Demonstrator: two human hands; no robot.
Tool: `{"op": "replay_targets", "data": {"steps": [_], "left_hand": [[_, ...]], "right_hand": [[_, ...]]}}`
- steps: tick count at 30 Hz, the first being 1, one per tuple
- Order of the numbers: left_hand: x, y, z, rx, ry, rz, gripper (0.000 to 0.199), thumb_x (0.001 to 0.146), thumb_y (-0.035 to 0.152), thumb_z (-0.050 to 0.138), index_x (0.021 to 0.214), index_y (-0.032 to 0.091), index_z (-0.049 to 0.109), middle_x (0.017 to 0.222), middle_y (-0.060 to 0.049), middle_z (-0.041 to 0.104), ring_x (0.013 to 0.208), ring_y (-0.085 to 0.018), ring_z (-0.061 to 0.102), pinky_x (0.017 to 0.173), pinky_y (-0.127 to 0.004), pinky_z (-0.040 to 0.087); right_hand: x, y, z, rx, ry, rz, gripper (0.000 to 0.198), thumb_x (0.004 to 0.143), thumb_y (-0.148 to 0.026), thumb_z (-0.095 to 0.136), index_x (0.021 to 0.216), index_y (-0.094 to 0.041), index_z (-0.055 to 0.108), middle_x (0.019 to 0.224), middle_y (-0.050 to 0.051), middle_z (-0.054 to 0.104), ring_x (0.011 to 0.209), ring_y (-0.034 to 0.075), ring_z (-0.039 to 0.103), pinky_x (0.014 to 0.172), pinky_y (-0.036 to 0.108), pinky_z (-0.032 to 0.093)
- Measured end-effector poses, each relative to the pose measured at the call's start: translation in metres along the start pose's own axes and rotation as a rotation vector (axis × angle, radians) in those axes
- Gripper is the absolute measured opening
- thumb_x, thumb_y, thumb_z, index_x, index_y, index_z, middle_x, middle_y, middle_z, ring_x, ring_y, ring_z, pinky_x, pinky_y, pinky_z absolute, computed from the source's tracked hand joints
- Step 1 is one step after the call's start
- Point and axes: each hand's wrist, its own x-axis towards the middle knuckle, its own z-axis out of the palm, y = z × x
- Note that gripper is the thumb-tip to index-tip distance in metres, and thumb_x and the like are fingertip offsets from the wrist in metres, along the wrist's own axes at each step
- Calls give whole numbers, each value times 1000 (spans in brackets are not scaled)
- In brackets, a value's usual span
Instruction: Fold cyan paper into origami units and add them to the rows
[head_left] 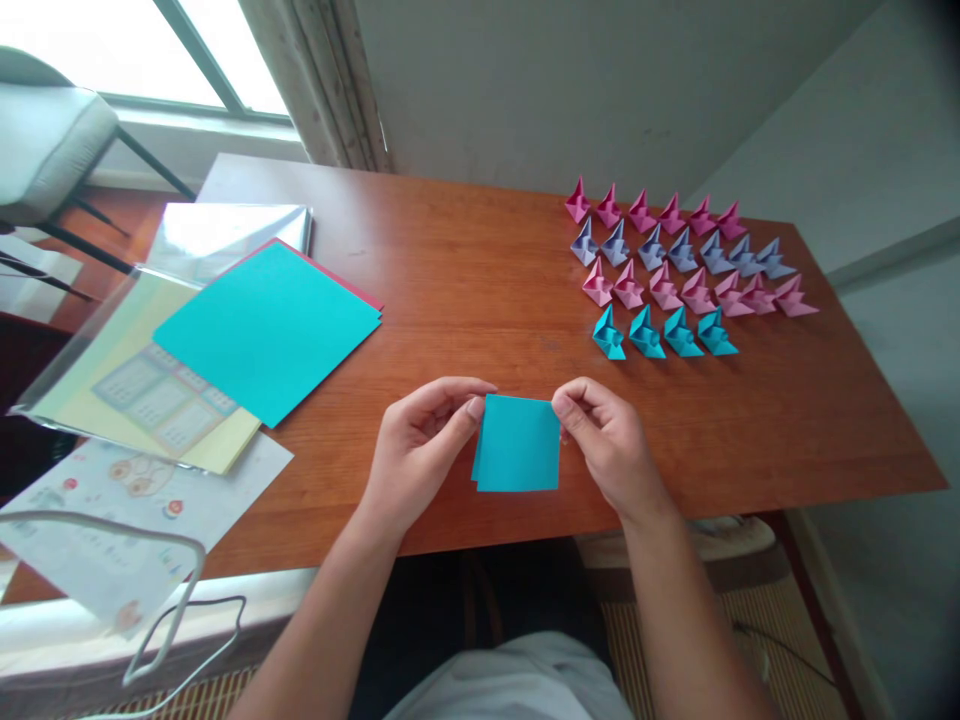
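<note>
A small turquoise square of paper (pixel 519 445) hangs between my hands above the table's front part. A second edge shows along its left side, so it looks folded or doubled. My left hand (pixel 424 440) pinches its upper left corner between thumb and fingers. At the upper right corner, my right hand (pixel 604 435) grips it the same way. Beyond my right hand stands a row of turquoise folded paper figures (pixel 646 332). Behind it are rows of pink figures (pixel 697 292), lavender figures (pixel 681 250) and deep pink figures (pixel 642 211).
Large turquoise sheets (pixel 274 330) lie at the left, with a red edge beneath. Under them are a clear packet of pale yellow paper (pixel 82 340) and a shiny flat pack (pixel 225 235). A printed sheet (pixel 217 500) and a white cable (pixel 196 600) are at the front left.
</note>
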Motion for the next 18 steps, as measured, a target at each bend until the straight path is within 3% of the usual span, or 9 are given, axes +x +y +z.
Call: {"op": "replay_targets", "data": {"steps": [9, 18], "left_hand": [[2, -2, -1, 52, -17, 19, 8, 89, 23, 72, 92, 19, 78, 89, -2, 76, 77, -12, 67, 66, -17, 51], [3, -6, -2, 78, 5, 12, 13, 86, 30, 75, 82, 18, 72, 72, 1, 68, 63, -9, 58, 56, -16, 45]], "right_hand": [[0, -4, 0, -1, -18, 6, 23, 97, -38, 63, 81, -21, 62, 72, -4, 57, 67, 10, 53, 60, 21, 41], [-5, -7, 1, -243, -170, 1, 26, 99, -40, 58, 83, -21, 64, 75, -1, 62, 70, 14, 57, 62, 26, 45]]}}
